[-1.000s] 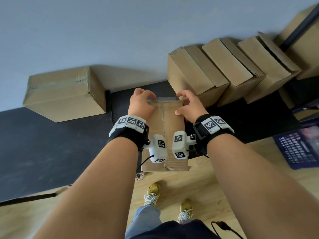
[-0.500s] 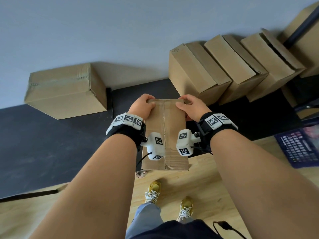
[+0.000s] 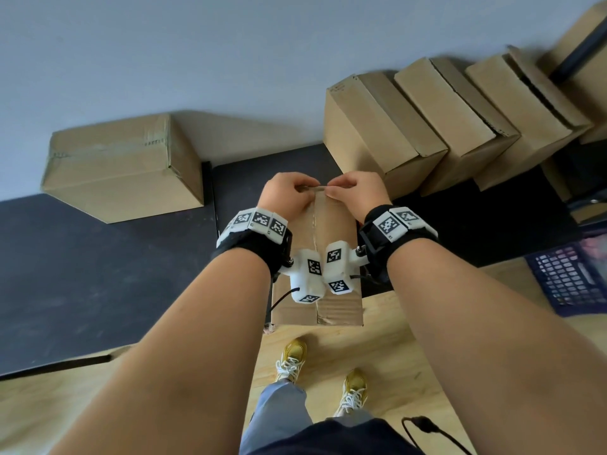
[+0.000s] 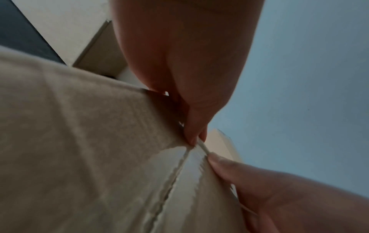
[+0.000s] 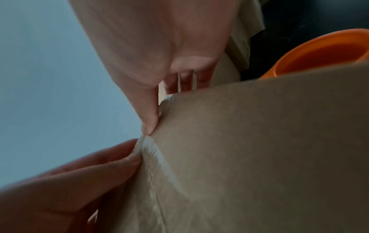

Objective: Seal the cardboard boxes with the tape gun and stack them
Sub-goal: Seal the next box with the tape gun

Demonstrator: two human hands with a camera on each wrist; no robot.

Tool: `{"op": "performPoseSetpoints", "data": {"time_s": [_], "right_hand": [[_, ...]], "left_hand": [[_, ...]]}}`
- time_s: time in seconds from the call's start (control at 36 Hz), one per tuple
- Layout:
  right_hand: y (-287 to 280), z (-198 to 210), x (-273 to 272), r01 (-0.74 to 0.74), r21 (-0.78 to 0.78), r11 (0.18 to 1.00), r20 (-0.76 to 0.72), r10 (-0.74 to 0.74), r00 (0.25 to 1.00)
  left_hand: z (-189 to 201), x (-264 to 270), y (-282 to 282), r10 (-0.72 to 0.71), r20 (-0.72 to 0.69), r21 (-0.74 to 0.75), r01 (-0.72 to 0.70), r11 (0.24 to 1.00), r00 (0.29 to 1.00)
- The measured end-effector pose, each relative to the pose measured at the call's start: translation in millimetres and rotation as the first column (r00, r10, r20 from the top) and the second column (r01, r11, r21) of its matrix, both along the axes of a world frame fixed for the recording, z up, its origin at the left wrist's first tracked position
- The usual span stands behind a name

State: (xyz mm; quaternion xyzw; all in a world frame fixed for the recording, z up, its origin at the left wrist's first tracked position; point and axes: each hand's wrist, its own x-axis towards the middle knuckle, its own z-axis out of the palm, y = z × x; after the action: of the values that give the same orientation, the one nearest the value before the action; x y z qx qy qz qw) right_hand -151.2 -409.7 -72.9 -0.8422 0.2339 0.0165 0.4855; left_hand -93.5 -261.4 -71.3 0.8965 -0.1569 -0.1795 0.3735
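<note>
A row of cardboard boxes [image 3: 423, 126] leaned against the wall, flaps down, contents hidden. A taped cardboard box [image 3: 331, 234] was held over the black mat [image 3: 98, 274]; left hand [image 3: 286, 195] and right hand [image 3: 354, 193] pinched its far-edge tape [image 4: 201, 145].

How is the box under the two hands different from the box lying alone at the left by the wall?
The box under the hands is narrow and sticks out over the table edge; the lone box is wider and lies fully on the dark surface. The left hand and right hand pinch the first box's far edge; nothing touches the lone box. Both are brown cardboard with tape along a seam.
</note>
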Motion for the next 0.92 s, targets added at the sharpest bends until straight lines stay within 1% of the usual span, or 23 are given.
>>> {"op": "performPoseSetpoints", "data": {"time_s": [0.08,0.17,0.28,0.36,0.5,0.58,0.64,0.69,0.75,0.83,0.92], "right_hand": [[-2,-1,-3,0.019,0.071,0.997,0.018,-0.02,1.0],[-6,1,-3,0.009,0.093,0.996,-0.018,-0.007,1.0],[-11,-5,-8,0.091,0.126,0.988,0.008,-0.093,0.996],[-8,-9,-12,0.126,0.111,0.986,0.033,-0.13,0.991],[-10,1,-9,0.069,0.068,0.995,-0.031,-0.067,0.997],[-13,5,-13,0.03,0.137,0.99,-0.085,-0.019,0.996],[-13,9,-18,0.051,0.204,0.978,-0.124,-0.026,0.992],[-15,12,-25,0.104,0.257,0.961,-0.154,-0.065,0.986],[-18,18,-32,0.14,0.283,0.949,-0.179,-0.091,0.98],[-24,26,-43,0.176,0.264,0.948,-0.191,-0.127,0.973],[-27,30,-51,0.207,0.225,0.952,-0.204,-0.162,0.966]], "left_hand": [[-4,2,2,0.02,-0.017,-0.035,-0.021,0.999,1.0],[-1,3,1,0.016,-0.033,-0.037,-0.018,0.999,0.999],[0,3,2,0.006,-0.013,0.014,-0.006,1.0,1.0],[1,1,2,-0.008,0.004,0.046,0.008,0.999,1.0],[5,-1,1,-0.011,0.001,0.064,0.011,0.998,1.0],[8,-2,1,-0.003,0.016,0.091,0.002,0.996,1.0],[11,-2,4,0.026,0.044,0.124,-0.031,0.992,0.999],[13,-3,7,0.065,0.077,0.154,-0.076,0.985,0.995],[16,-4,12,0.097,0.109,0.189,-0.116,0.975,0.989],[18,-6,21,0.167,0.157,0.274,-0.205,0.94,0.973],[18,-9,32,0.294,0.156,0.35,-0.331,0.876,0.943]]}}
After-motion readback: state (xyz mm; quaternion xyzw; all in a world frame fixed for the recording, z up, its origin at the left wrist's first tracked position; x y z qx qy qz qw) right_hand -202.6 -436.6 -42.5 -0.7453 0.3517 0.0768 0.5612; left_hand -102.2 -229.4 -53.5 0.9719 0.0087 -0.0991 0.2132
